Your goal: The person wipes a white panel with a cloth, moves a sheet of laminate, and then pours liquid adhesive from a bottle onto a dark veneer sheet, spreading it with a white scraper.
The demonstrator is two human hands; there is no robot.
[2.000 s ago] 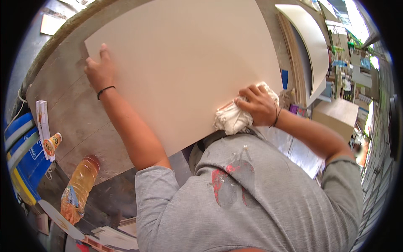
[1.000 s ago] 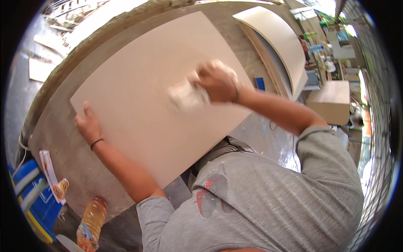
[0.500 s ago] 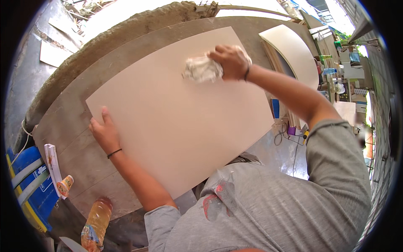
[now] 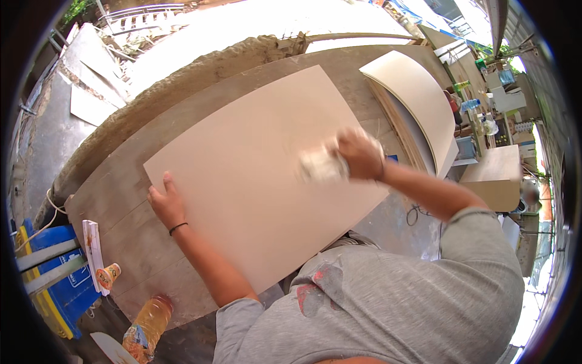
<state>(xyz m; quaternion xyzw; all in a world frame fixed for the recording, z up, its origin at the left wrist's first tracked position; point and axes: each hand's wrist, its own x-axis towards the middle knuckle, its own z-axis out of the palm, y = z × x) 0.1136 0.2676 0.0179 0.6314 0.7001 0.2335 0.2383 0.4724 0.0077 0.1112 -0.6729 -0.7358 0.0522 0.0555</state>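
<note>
A large cream board (image 4: 260, 170) lies flat on a grey worktable (image 4: 121, 182). My left hand (image 4: 167, 203) presses flat on the board's left edge, fingers spread, a dark band on the wrist. My right hand (image 4: 361, 155) grips a crumpled white cloth (image 4: 321, 165) and holds it against the board's right part; hand and cloth are blurred by motion.
A stack of cream boards (image 4: 415, 103) leans at the right. A plastic bottle of yellow liquid (image 4: 145, 327), a small orange cup (image 4: 108, 276) and a white strip (image 4: 93, 246) sit near the table's left corner. A blue crate (image 4: 51, 273) stands at the left, a wooden box (image 4: 494, 176) at the right.
My right hand with the cloth has swept from the board's near right corner up to the far edge and back toward the middle right. The left hand stays pressed on the board's edge.
</note>
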